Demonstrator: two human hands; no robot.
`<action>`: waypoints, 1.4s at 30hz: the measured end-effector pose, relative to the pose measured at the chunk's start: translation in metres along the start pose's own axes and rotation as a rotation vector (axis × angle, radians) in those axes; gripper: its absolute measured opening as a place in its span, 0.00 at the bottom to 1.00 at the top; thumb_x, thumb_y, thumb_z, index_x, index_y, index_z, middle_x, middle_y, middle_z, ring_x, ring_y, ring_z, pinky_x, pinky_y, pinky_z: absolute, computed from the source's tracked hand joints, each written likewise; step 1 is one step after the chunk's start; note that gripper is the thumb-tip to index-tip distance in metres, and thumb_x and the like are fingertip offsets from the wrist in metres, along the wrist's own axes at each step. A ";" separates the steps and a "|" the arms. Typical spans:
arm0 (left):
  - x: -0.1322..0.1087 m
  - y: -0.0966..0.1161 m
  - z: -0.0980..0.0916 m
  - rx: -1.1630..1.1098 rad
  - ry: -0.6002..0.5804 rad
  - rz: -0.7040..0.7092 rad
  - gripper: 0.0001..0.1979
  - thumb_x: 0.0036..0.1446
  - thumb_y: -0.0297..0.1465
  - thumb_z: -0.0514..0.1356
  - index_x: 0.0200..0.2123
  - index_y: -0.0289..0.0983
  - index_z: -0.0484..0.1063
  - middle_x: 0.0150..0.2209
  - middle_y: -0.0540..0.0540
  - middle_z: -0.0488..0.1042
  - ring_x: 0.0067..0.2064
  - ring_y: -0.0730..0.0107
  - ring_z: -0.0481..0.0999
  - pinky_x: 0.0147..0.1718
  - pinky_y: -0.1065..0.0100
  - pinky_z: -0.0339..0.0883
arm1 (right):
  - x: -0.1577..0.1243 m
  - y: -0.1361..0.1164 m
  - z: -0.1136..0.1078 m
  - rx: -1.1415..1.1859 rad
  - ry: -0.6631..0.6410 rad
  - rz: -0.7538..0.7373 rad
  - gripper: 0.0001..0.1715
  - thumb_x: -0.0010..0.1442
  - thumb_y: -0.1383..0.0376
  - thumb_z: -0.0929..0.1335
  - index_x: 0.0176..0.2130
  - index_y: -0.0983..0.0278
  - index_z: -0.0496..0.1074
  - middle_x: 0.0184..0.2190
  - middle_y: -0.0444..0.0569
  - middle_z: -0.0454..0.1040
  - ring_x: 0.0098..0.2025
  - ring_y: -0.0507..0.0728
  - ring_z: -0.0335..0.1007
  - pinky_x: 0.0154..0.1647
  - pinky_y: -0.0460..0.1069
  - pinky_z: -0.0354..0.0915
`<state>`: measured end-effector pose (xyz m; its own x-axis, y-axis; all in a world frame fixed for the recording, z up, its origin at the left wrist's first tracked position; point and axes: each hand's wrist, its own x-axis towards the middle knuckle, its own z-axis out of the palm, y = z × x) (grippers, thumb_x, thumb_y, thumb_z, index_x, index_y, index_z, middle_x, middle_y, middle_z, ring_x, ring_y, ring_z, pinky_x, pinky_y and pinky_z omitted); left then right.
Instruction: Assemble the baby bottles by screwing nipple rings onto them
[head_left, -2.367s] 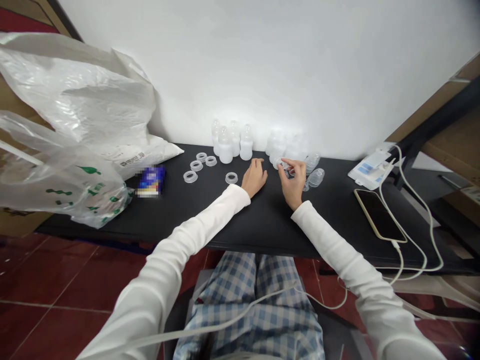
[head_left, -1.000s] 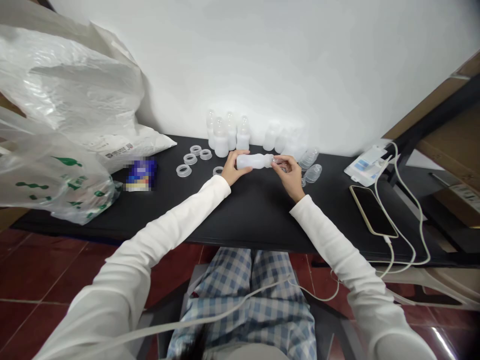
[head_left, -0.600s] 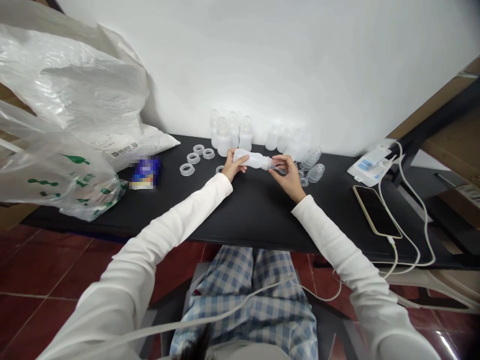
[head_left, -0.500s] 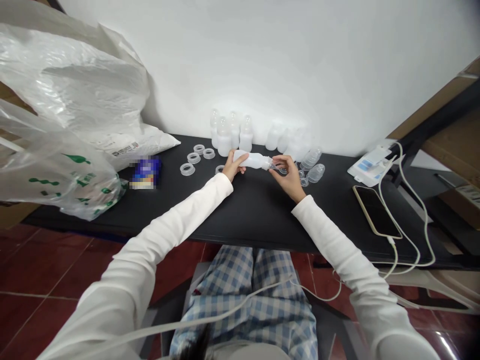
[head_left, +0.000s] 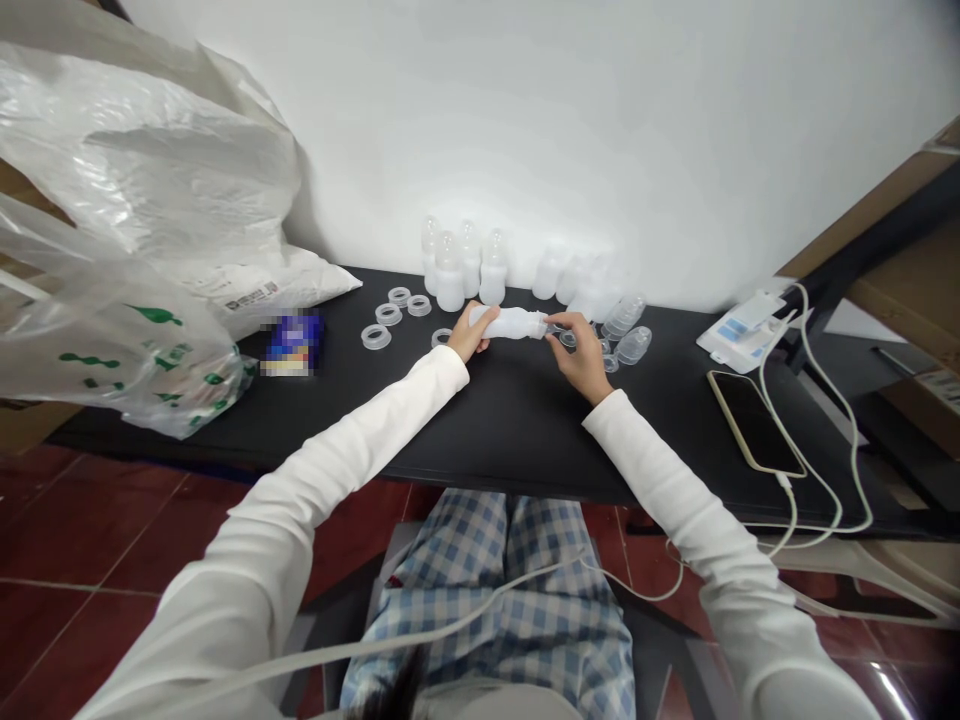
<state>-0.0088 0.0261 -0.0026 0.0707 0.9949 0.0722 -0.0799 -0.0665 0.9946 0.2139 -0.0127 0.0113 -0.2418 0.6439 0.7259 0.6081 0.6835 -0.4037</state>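
My left hand [head_left: 471, 335] is wrapped round the base of a white baby bottle [head_left: 510, 322], which lies sideways above the table with its neck to the right. At that neck, my right hand [head_left: 581, 350] pinches a clear bottle nipple [head_left: 553, 329], partly hidden by the fingertips. Behind the left hand stand several capped bottles [head_left: 450, 285] with clear domed covers. Clear collar rings [head_left: 376, 337] lie to its left. Beyond the right hand are uncapped white bottles [head_left: 549, 275], small clear nipples [head_left: 610, 363] and clear domed covers [head_left: 634, 345].
Plastic bags [head_left: 150, 190] and a blue packet [head_left: 294, 343] occupy the left side of the black table [head_left: 495, 440]. On the right are a phone [head_left: 754, 420] with a white cable [head_left: 851, 430] and a white charger package [head_left: 742, 330]. A white wall rises behind.
The right fingertips have shifted slightly at the bottle's mouth, and less of the nipple shows between them. The left hand keeps its hold on the bottle.
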 end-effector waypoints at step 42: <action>-0.005 0.013 -0.003 0.034 -0.003 -0.098 0.21 0.62 0.50 0.60 0.32 0.38 0.64 0.16 0.56 0.66 0.13 0.80 0.61 0.12 0.75 0.49 | -0.001 -0.001 0.001 0.091 -0.040 -0.034 0.13 0.67 0.63 0.66 0.51 0.58 0.71 0.47 0.52 0.77 0.48 0.61 0.75 0.51 0.59 0.73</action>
<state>-0.0131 0.0203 0.0099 0.0795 0.9965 -0.0252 -0.0392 0.0284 0.9988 0.2128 -0.0135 0.0102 -0.2922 0.6319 0.7179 0.5283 0.7323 -0.4296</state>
